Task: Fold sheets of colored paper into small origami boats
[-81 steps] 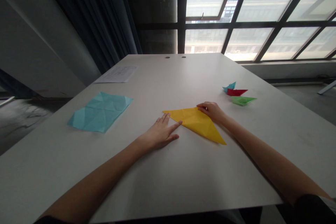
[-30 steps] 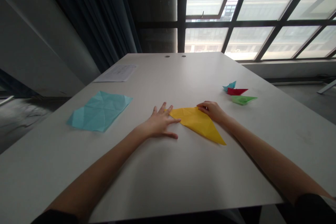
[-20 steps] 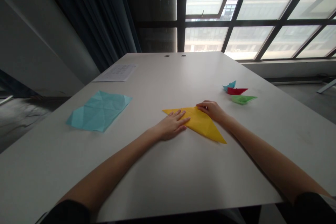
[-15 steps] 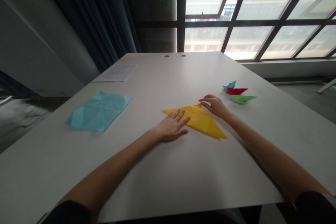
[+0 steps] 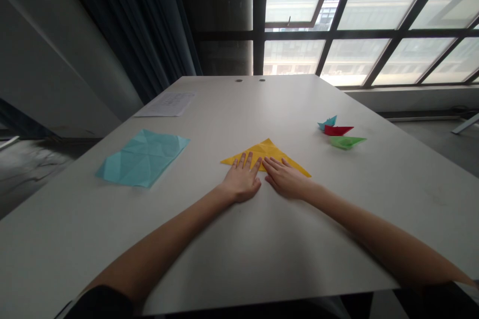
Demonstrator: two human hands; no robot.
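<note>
A yellow sheet of paper (image 5: 267, 148), folded into a triangle, lies flat on the white table with its peak pointing away from me. My left hand (image 5: 242, 179) rests on its near left part, fingers spread and stretched out. Beside it, my right hand (image 5: 284, 177) lies flat on the near edge right of the middle, its fingers extended. The fingertips of both hands almost meet, and they cover part of the paper's near edge.
Left of my hands lies a creased light-blue sheet (image 5: 144, 159). Behind it is a printed white page (image 5: 168, 103). At the right stand small folded paper boats: blue (image 5: 328, 122), red (image 5: 339, 130) and green (image 5: 347, 142). The white table (image 5: 239, 254) ends near my body.
My right hand has left the paper's far corner and come down flat on the near edge. The yellow triangle has turned, so its long edge now faces me. My left hand stays on it.
</note>
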